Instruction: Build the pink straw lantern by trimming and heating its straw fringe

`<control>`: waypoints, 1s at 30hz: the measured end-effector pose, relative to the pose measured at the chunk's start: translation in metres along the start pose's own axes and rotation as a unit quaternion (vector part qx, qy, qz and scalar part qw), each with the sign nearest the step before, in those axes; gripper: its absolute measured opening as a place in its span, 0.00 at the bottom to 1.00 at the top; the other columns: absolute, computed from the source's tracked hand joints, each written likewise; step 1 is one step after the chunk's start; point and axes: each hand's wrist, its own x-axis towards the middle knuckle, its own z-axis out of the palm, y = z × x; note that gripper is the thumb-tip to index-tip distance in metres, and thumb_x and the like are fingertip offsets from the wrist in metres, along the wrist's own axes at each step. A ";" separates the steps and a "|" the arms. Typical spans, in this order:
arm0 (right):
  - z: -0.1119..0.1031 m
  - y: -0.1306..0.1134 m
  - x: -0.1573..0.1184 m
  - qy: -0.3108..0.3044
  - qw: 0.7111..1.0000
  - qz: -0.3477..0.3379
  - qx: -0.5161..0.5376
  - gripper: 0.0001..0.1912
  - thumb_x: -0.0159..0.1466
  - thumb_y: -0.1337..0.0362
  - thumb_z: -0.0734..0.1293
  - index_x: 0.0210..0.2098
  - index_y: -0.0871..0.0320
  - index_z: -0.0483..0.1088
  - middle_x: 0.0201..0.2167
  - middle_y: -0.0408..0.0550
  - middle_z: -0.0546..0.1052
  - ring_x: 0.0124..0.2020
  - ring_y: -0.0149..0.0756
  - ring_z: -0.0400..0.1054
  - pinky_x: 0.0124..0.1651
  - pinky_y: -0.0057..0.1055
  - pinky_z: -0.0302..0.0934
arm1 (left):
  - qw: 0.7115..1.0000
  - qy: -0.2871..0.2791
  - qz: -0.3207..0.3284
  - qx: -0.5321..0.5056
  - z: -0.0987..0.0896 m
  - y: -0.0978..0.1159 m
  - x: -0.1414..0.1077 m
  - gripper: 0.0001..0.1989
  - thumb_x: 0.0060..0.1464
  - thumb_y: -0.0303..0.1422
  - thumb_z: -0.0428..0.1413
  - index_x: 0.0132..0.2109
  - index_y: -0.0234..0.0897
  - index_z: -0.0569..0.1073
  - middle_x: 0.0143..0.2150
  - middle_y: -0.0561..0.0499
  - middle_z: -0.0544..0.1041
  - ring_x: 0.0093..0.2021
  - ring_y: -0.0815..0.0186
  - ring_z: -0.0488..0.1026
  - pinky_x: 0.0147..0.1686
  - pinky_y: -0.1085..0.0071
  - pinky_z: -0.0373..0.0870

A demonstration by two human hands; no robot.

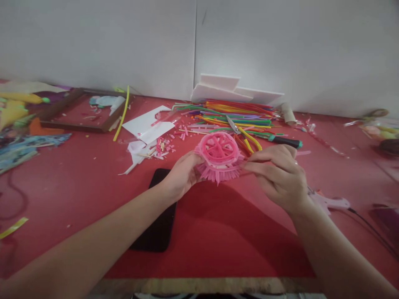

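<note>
A round pink craft piece, with a spoked wheel shape on top and a fringe of pale pink strips below, is held up over the red table. My left hand is closed on its left edge, with some fingers hidden behind it. At its right side, the thumb and fingertips of my right hand are pinched together close to the fringe. Whether a strip lies between those fingertips is too small to make out. Just behind the piece lie scissors with yellow handles.
Behind are a bundle of coloured pipe cleaners, white boards and paper scraps. A black phone lies under my left forearm. A glue gun with a cord rests at right. A brown frame sits back left.
</note>
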 end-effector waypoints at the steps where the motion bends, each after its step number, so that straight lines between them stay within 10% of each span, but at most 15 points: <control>1: 0.000 0.000 0.000 0.002 1.000 0.001 0.002 0.17 0.66 0.79 0.65 0.41 0.49 0.78 0.37 0.43 0.81 0.37 0.37 0.72 0.44 0.41 0.57 | 1.000 -0.005 -0.003 0.006 0.000 0.000 0.000 0.15 0.34 0.38 0.68 0.28 0.38 0.72 0.25 0.56 0.72 0.27 0.70 0.68 0.28 0.74 0.70; 30: -0.005 0.000 0.005 -0.028 0.991 -0.024 0.127 0.23 0.66 0.80 0.62 0.46 0.49 0.81 0.41 0.49 0.81 0.41 0.38 0.77 0.43 0.39 0.72 | 0.993 -0.098 -0.056 0.021 -0.009 -0.004 0.004 0.14 0.45 0.46 0.63 0.29 0.40 0.75 0.28 0.47 0.79 0.40 0.51 0.80 0.39 0.61 0.73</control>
